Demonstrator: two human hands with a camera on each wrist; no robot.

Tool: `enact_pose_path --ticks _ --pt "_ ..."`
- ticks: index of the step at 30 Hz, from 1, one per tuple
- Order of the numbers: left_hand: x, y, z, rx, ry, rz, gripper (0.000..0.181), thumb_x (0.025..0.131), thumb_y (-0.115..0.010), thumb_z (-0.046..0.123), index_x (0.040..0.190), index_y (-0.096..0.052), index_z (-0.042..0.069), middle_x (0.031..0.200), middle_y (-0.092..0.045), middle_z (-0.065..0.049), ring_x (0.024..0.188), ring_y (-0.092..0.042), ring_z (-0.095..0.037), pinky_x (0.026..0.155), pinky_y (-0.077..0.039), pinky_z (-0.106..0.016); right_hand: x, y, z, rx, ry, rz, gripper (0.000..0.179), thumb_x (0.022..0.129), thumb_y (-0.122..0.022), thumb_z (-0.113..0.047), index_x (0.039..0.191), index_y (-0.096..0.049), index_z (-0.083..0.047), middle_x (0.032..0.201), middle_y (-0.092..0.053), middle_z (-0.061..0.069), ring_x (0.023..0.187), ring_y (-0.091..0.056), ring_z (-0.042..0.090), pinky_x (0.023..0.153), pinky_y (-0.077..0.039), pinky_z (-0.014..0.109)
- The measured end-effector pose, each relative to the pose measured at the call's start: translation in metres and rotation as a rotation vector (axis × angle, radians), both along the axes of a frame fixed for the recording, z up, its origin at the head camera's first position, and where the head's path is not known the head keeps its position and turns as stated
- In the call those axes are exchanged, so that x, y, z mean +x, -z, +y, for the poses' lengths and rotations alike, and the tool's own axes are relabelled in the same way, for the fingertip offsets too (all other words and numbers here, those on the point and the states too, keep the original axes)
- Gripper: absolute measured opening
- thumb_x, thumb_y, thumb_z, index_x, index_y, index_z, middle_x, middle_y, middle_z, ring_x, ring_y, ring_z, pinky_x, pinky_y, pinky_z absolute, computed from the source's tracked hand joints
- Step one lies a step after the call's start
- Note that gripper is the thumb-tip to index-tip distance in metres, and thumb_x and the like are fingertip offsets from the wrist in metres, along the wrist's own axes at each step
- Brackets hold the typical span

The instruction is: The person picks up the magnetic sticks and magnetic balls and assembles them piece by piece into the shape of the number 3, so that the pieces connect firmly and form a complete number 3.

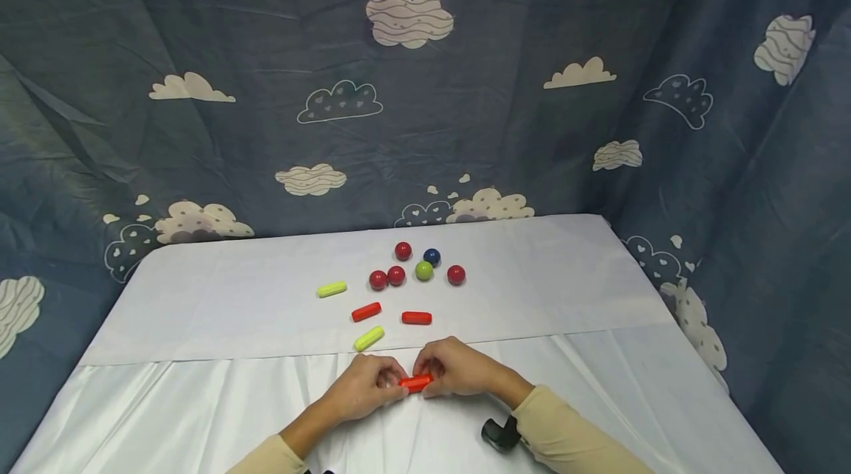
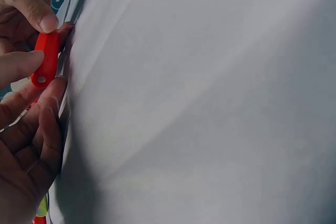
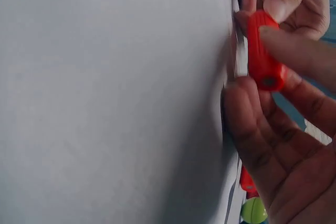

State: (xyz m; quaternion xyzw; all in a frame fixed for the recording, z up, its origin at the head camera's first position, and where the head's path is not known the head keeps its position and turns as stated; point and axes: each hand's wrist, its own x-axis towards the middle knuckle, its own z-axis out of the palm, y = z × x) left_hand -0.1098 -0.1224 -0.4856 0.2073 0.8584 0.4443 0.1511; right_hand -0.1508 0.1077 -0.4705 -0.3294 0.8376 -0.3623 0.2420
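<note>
A short red rod (image 1: 415, 384) lies between my two hands, close over the near part of the white cloth. My left hand (image 1: 364, 387) pinches its left end with thumb and fingers; my right hand (image 1: 462, 369) pinches the right end. In the left wrist view the rod (image 2: 48, 56) shows a small round pale disc in its end. The right wrist view has the ribbed side of the rod (image 3: 264, 51) and a dark round spot in the end. Just beyond the hands lie a yellow-green rod (image 1: 368, 339) and another red rod (image 1: 417, 318).
Farther off lie a third red rod (image 1: 366, 311) and a second yellow-green rod (image 1: 332, 289). Several red balls (image 1: 402, 251), a blue ball (image 1: 432, 257) and a green ball (image 1: 424, 271) sit near the table's back. A cloud-printed dark curtain (image 1: 465, 127) hangs behind.
</note>
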Motion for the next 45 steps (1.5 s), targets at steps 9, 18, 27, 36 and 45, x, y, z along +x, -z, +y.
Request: enact_pose_path --ticks 9,18,27,36,45 --pt "0.0031 -0.0008 -0.0009 0.010 0.011 -0.025 0.013 0.086 -0.085 0.010 0.094 -0.076 0.003 0.074 -0.065 0.004 0.060 -0.047 0.003 0.057 -0.037 -0.017 -0.0010 0.0008 0.0059 -0.030 -0.054 -0.082 0.019 0.083 -0.085 0.001 0.100 -0.077 -0.001 0.078 -0.066 -0.003 0.068 -0.052 -0.003 0.064 -0.047 0.014" --pt "0.0019 0.0027 -0.0016 0.050 -0.011 -0.073 0.016 0.085 -0.086 0.008 0.097 -0.079 0.001 0.073 -0.065 0.003 0.059 -0.048 0.003 0.055 -0.037 -0.016 -0.0020 0.0041 0.0065 -0.045 -0.048 -0.103 0.017 0.084 -0.085 0.001 0.099 -0.077 0.000 0.076 -0.065 -0.003 0.066 -0.052 -0.003 0.063 -0.046 0.014" --pt "0.0020 0.0031 -0.0020 0.048 -0.027 -0.105 0.015 0.086 -0.086 0.011 0.097 -0.079 0.003 0.077 -0.067 0.003 0.062 -0.051 0.001 0.058 -0.039 -0.017 -0.0020 0.0045 0.0069 -0.061 -0.024 -0.114 0.015 0.084 -0.083 0.002 0.098 -0.077 0.000 0.077 -0.066 -0.004 0.068 -0.053 -0.002 0.065 -0.047 0.015" --pt "0.0002 0.0050 -0.0015 0.050 -0.043 -0.122 0.015 0.087 -0.086 0.012 0.097 -0.079 0.003 0.077 -0.069 0.003 0.062 -0.052 0.000 0.057 -0.040 -0.017 -0.0021 0.0049 0.0071 -0.071 -0.019 -0.105 0.015 0.084 -0.084 0.001 0.099 -0.078 0.001 0.079 -0.068 -0.002 0.069 -0.054 -0.003 0.066 -0.048 0.015" --pt "-0.0021 0.0067 -0.0036 0.069 -0.022 -0.149 0.018 0.088 -0.085 0.012 0.101 -0.080 0.002 0.077 -0.067 0.006 0.062 -0.050 0.001 0.057 -0.038 -0.016 -0.0014 0.0041 0.0073 -0.064 -0.016 -0.114 0.016 0.085 -0.084 0.001 0.099 -0.077 0.001 0.079 -0.067 -0.003 0.070 -0.054 -0.002 0.067 -0.048 0.015"
